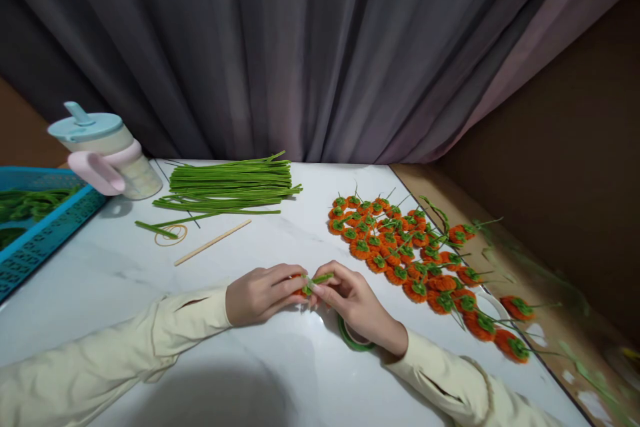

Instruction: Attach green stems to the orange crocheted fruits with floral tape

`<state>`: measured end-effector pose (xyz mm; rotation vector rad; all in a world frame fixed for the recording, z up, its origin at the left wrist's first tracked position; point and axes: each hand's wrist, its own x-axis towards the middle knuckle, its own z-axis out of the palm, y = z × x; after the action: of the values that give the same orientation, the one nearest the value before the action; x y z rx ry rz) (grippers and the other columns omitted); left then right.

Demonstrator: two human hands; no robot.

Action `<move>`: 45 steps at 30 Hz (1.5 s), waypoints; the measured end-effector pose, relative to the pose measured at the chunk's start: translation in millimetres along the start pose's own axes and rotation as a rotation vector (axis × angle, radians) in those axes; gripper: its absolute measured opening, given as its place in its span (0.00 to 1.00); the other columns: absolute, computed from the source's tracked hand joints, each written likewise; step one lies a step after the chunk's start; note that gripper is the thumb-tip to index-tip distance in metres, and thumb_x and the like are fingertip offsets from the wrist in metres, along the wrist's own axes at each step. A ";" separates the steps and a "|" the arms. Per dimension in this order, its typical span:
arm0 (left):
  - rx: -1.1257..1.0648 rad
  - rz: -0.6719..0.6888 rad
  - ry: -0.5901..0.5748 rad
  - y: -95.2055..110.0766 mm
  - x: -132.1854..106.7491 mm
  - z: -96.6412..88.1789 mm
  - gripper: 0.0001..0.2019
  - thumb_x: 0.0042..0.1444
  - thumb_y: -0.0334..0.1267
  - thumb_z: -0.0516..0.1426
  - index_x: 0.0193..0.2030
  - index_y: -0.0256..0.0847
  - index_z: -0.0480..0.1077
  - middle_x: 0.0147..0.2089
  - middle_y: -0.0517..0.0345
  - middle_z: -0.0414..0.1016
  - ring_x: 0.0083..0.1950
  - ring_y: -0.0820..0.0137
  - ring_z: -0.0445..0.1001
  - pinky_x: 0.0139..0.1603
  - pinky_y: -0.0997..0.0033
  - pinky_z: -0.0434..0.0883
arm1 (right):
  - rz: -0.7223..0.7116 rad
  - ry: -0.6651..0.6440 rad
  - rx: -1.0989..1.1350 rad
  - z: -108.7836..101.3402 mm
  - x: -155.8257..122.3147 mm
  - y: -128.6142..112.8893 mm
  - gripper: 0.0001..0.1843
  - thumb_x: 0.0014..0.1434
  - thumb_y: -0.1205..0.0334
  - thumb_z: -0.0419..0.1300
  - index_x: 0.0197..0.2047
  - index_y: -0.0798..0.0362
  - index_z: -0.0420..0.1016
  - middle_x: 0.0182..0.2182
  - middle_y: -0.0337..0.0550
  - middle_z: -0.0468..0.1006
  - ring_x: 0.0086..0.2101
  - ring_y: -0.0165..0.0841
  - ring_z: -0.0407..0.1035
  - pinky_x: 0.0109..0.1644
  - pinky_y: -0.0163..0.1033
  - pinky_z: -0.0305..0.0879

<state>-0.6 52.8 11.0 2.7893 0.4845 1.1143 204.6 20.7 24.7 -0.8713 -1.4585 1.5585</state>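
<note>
Near the front middle of the table, my left hand (267,293) is closed on a small orange pipe-cleaner persimmon (299,285), mostly hidden by its fingers. My right hand (357,300) meets it there, pinching a short green pipe-cleaner piece (321,278) at the persimmon's top. Whether the two pieces are joined cannot be made out. Under the right wrist lies a roll of green tape (356,341), partly covered. To the right, many similar orange persimmons (393,257) with green leafy tops and thin stems are spread in a loose cluster.
A bundle of green pipe cleaners (230,180) lies at the back. In front are a wooden stick (213,243) and a rubber band (171,235). A lidded tumbler (107,153) and a blue basket (55,233) stand left. A white ring (493,307) and scraps (595,407) lie right.
</note>
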 end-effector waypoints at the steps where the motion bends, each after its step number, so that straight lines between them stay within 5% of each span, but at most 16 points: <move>1: -0.001 -0.002 -0.002 0.0 0.0 0.2 0.11 0.64 0.36 0.49 0.50 0.33 0.64 0.44 0.43 0.74 0.43 0.66 0.75 0.37 0.73 0.76 | 0.000 0.000 0.000 -0.1 0.0 0.0 0.09 0.60 0.57 0.59 0.36 0.55 0.66 0.25 0.39 0.75 0.27 0.27 0.70 0.32 0.32 0.64; 24: 0.089 0.086 -0.080 -4.4 -6.2 -2.5 0.12 0.64 0.31 0.45 0.52 0.38 0.62 0.47 0.42 0.71 0.46 0.67 0.74 0.37 0.75 0.75 | -0.012 0.033 -0.189 2.3 -1.9 -5.9 0.10 0.60 0.55 0.57 0.37 0.53 0.67 0.29 0.42 0.78 0.31 0.31 0.73 0.34 0.34 0.67; 45: 0.014 0.014 -0.026 -1.2 -1.2 -0.4 0.11 0.65 0.36 0.48 0.50 0.35 0.64 0.44 0.44 0.74 0.42 0.69 0.75 0.36 0.76 0.75 | -0.027 0.040 -0.205 0.9 -3.0 -4.2 0.12 0.59 0.52 0.58 0.36 0.53 0.68 0.28 0.40 0.76 0.29 0.30 0.72 0.33 0.34 0.66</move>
<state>-2.0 53.6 10.3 2.8199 0.4736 1.0801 205.6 17.6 28.8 -0.9902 -1.6143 1.3810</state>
